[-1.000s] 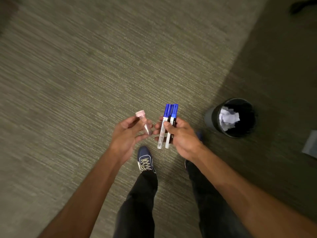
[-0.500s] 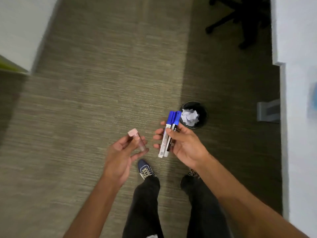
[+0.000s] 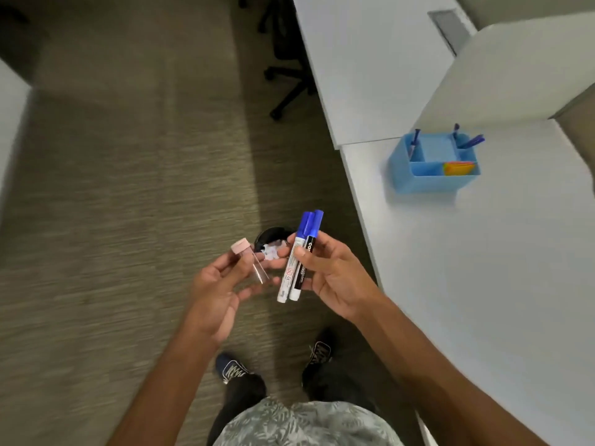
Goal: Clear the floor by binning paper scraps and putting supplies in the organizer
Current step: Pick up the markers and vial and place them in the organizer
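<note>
Standing on grey carpet (image 3: 128,220), the person has both hands up in front of them, each holding something. Left hand (image 3: 219,291) first: it's pinching a small clear tube (image 3: 254,262) with a pale pink cap between thumb and fingertips, cap end up and tilted a bit to the left (can't tell if anything's inside, it's see-through and a little blurry). The rest of that hand is fairly loose, with the lower fingers spread out under the tube.

Just past the tube, peeking out between the two hands, is a black bin (image 3: 269,235) on the floor with crumpled white paper scraps (image 3: 273,252) inside. Most of it is hidden behind the fingers.

Right hand (image 3: 335,278) is gripping two markers (image 3: 297,262) side by side, blue caps up, thumb pressed across the front of the barrels. One barrel is white, the other has a black label with white lettering. They're touching each other along their length.

Down below you can see two dark sneakers (image 3: 231,370) and dark trousers.

Further right is a white desk (image 3: 483,284). On it, well apart from the hands, sits a light blue organizer (image 3: 428,183) with several compartments: blue pens stick up from the back corner slots, and a stack of bright coloured notes (image 3: 458,168) sits in the front right one. A black chair base (image 3: 286,75) is on the floor up top, beside the desk edge.
</note>
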`<act>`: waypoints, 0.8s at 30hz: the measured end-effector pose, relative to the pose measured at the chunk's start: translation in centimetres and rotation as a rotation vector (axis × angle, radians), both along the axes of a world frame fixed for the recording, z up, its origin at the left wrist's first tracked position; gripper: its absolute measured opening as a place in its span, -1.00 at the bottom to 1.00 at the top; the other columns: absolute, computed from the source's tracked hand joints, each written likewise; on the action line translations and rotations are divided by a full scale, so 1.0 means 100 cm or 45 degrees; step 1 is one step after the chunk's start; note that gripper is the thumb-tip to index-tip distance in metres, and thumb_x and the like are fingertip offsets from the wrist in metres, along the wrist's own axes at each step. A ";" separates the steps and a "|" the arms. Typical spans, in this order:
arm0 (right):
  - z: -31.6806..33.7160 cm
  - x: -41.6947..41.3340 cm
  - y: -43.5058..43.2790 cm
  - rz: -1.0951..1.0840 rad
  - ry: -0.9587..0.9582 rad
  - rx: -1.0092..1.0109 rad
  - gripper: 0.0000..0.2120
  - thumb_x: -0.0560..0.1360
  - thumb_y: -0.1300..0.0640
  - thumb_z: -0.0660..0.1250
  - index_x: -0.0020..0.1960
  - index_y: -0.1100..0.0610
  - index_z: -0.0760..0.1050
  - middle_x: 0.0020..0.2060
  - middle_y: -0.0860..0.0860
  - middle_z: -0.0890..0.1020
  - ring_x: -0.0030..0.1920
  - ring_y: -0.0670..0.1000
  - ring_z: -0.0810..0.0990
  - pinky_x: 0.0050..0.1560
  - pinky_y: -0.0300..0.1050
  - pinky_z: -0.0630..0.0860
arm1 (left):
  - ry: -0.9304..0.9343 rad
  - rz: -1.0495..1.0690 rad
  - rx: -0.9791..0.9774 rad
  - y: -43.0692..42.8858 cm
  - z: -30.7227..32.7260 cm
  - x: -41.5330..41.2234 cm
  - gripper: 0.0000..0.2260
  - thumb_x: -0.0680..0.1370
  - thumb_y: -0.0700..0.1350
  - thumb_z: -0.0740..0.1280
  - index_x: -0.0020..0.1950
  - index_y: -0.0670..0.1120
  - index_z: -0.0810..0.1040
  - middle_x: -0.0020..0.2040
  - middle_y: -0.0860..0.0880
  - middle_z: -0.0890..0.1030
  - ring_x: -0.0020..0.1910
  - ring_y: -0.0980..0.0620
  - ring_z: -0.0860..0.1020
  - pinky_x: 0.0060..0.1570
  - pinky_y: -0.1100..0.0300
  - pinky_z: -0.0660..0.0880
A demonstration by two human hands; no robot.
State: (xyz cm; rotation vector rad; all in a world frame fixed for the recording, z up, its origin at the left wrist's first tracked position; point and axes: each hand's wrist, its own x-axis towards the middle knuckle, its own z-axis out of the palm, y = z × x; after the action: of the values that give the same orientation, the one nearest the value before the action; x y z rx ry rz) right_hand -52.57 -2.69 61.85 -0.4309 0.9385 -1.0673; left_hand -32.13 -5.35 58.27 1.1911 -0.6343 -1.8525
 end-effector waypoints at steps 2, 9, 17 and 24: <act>0.006 -0.033 0.008 -0.073 0.067 -0.004 -0.73 0.59 0.33 0.28 0.28 0.37 0.42 0.02 0.28 0.61 0.09 0.29 0.63 0.18 0.39 0.53 | -0.018 -0.047 -0.032 -0.001 0.007 -0.035 -0.70 0.50 -0.14 0.46 0.20 -0.23 0.61 0.14 -0.26 0.67 0.12 -0.23 0.67 -0.03 -0.07 0.64; 0.007 -0.129 0.021 -0.361 0.343 0.051 -0.80 0.58 0.19 0.34 0.19 0.19 0.54 0.01 0.13 0.73 0.08 0.11 0.71 0.07 0.04 0.64 | -0.007 -0.171 -0.021 -0.015 0.022 -0.139 -0.72 0.48 -0.15 0.44 0.16 -0.22 0.64 0.13 -0.28 0.68 0.12 -0.24 0.67 -0.07 -0.03 0.65; 0.000 -0.208 -0.013 -0.715 0.618 0.175 -0.84 0.50 0.14 0.44 0.09 0.07 0.60 -0.05 0.00 0.76 0.00 0.02 0.74 0.22 0.06 0.60 | -0.025 -0.348 -0.009 -0.062 0.025 -0.214 -0.64 0.52 -0.15 0.44 0.26 -0.26 0.56 0.13 -0.26 0.68 0.15 -0.22 0.66 -0.04 -0.04 0.66; -0.011 -0.291 -0.083 -0.879 0.834 0.166 -0.82 0.41 0.26 0.53 -0.02 0.12 0.62 -0.08 0.09 0.72 -0.01 0.12 0.72 -0.01 -0.08 0.68 | -0.058 -0.499 0.001 -0.134 0.013 -0.266 -0.63 0.50 -0.11 0.48 0.25 -0.23 0.59 0.15 -0.24 0.68 0.16 -0.20 0.66 0.00 -0.08 0.65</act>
State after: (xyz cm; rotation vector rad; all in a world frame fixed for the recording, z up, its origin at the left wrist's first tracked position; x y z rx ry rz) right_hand -81.67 -11.02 60.73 -0.3564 1.8136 -1.5065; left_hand -58.70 -18.78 59.60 1.1735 -0.9466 -2.1505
